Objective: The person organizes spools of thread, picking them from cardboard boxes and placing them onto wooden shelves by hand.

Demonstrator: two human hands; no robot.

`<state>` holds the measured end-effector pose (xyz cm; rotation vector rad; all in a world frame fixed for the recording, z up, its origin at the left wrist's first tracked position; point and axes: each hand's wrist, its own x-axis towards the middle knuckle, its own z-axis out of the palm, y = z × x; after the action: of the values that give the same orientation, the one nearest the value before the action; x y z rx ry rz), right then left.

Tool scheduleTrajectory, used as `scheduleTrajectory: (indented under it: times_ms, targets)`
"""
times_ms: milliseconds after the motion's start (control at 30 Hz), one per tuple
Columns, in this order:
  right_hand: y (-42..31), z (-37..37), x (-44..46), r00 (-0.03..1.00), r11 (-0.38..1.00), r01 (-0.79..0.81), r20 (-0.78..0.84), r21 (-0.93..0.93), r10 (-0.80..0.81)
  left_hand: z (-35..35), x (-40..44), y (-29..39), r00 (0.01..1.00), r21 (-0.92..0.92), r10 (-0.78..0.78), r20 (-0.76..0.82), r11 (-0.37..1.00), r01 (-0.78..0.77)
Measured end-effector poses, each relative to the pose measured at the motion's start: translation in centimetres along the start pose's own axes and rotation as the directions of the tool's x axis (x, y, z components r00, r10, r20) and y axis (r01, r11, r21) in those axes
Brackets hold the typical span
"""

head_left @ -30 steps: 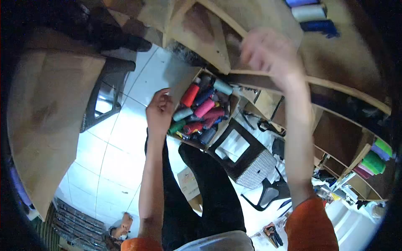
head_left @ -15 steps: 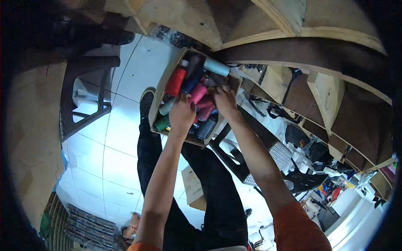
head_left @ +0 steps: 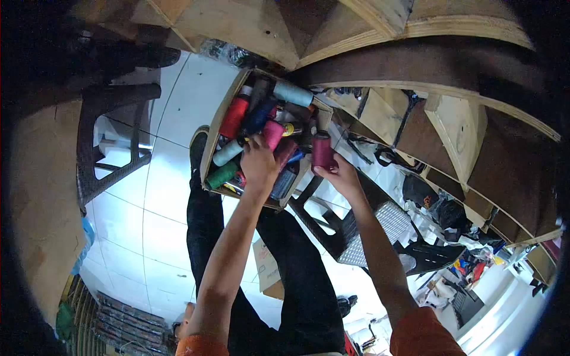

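An open cardboard box [head_left: 214,141] full of thread spools rests above my knees. My right hand [head_left: 338,175] grips a maroon thread spool [head_left: 322,151] upright at the box's right edge, thumb and fingers around its lower part. Inside the box, my left hand [head_left: 259,166] has its fingers curled down against a pink thread spool [head_left: 273,134]; what its fingertips close on is hidden. Around it lie a red spool [head_left: 234,117], a navy spool [head_left: 259,116], a green spool [head_left: 222,175], a pale teal spool [head_left: 227,153] and a light blue spool [head_left: 293,93].
Wooden shelving [head_left: 457,133] runs along the right and top. A dark plastic stool [head_left: 116,142] stands left on white floor tiles [head_left: 172,178]. Below the box are my legs [head_left: 300,267] and a small carton [head_left: 267,270]. A dark stool [head_left: 323,228] is right of the box.
My right hand has come out of the box to the right, bringing up the maroon thread spool. My left hand stays by the pink spool. The view has shifted slightly.
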<state>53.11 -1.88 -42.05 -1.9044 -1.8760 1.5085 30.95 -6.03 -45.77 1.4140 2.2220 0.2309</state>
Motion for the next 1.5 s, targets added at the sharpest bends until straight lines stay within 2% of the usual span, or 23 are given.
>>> scheduleTrajectory:
  times_ms: [33,67,100,167,200,300,400,467,500,533,633,767,800,900,1000,1100,1200,1300,1333,1400,1433,1467,1500]
  targets:
    - [-0.3,0.2,0.1,0.998,0.988,-0.066,0.004,0.137,0.066,-1.1,-0.1,0.6,0.999,-0.048,-0.001,-0.037,0.999,-0.001]
    - [-0.5,0.0,0.3,0.997,0.999,0.047,-0.062,-0.013,-0.047,-2.1,-0.2,1.1,0.997,-0.093,-0.002,-0.072,0.996,-0.005]
    - [-0.9,-0.1,0.9,0.994,0.996,0.055,-0.086,-0.074,-0.062,-2.7,-0.1,1.3,0.994,-0.138,-0.003,-0.105,0.99,-0.012]
    - [-1.8,-0.5,3.1,0.987,0.978,0.057,-0.134,-0.202,-0.085,-2.0,1.1,0.3,0.998,-0.121,0.042,-0.043,0.992,-0.047]
    - [-2.5,-0.9,4.3,0.957,0.932,0.206,-0.139,-0.297,-0.256,-2.4,2.2,0.2,0.999,-0.083,0.045,0.006,0.996,-0.045]
    - [-3.6,-0.9,8.5,0.846,0.78,0.411,-0.121,-0.473,-0.519,-1.6,4.2,-0.1,0.993,-0.056,0.042,0.115,0.998,-0.036]
    - [-5.8,-0.1,12.3,0.957,0.865,0.239,-0.043,-0.441,-0.286,-0.1,4.6,-0.3,0.992,-0.007,0.081,0.098,0.997,-0.081]
    - [-5.5,0.7,15.1,0.996,0.987,0.073,0.061,-0.141,-0.065,0.5,5.0,0.0,0.996,0.031,0.068,0.064,0.997,-0.07]
    - [-6.2,1.2,15.5,0.99,0.999,-0.036,0.14,0.005,0.035,0.3,5.0,0.2,0.994,0.037,0.073,0.082,0.996,-0.076]
    - [-6.7,1.7,15.5,0.997,0.998,-0.036,0.059,-0.056,0.039,0.2,4.9,0.3,0.992,0.044,0.078,0.103,0.996,-0.083]
    - [-8.5,2.1,15.8,0.976,0.983,-0.134,0.188,0.124,0.11,0.6,5.0,-0.1,0.986,0.052,0.109,0.125,0.992,-0.116]
    - [-10.3,2.9,15.4,0.954,0.897,-0.277,0.207,0.344,0.215,0.9,5.3,-0.6,0.96,0.117,0.181,0.212,0.971,-0.208]
    - [-11.2,2.9,15.1,0.939,0.878,-0.337,0.184,0.34,0.29,1.3,5.1,-0.7,0.969,0.114,0.21,0.134,0.968,-0.225]
    - [-10.6,3.1,15.5,0.924,0.83,-0.382,0.186,0.408,0.334,2.3,5.0,0.1,0.979,0.237,0.191,0.066,0.951,-0.201]
    - [-9.6,3.5,15.8,0.956,0.823,-0.294,0.154,0.485,0.251,2.5,5.2,0.5,0.986,0.246,0.162,0.05,0.954,-0.169]
    - [-9.9,3.4,14.5,0.97,0.763,-0.242,0.15,0.6,0.191,1.6,4.8,0.6,0.984,0.126,0.157,0.087,0.978,-0.167]
    - [-11.2,2.6,12.7,0.932,0.694,-0.348,0.149,0.63,0.331,-0.9,3.2,1.0,0.989,-0.023,0.087,0.116,0.996,-0.084]
    - [-9.3,1.7,11.5,0.965,0.676,-0.261,0.172,0.69,0.198,-4.6,0.6,0.6,0.989,-0.192,-0.013,0.149,0.981,0.041]
    - [-12.0,0.2,9.2,0.963,0.677,-0.269,0.184,0.685,0.197,-5.8,-0.3,0.0,0.996,-0.328,-0.03,0.088,0.943,0.057]
    - [-13.6,-1.8,6.7,0.988,0.679,-0.149,0.142,0.719,0.066,-8.8,-2.2,-2.1,0.981,-0.604,-0.123,0.149,0.774,0.189]
    - [-14.5,-2.8,5.5,0.993,0.675,-0.086,0.12,0.732,-0.004,-10.3,-2.6,-3.4,0.937,-0.812,-0.113,0.33,0.473,0.343]
    - [-16.4,-3.7,3.9,0.988,0.696,-0.042,0.134,0.717,-0.078,-11.9,-2.9,-4.7,0.861,-0.853,-0.099,0.499,0.115,0.508]
    - [-18.5,-4.6,2.1,0.977,0.711,0.007,0.147,0.703,-0.154,-11.6,-3.1,-6.9,0.867,-0.869,-0.063,0.495,-0.053,0.492]
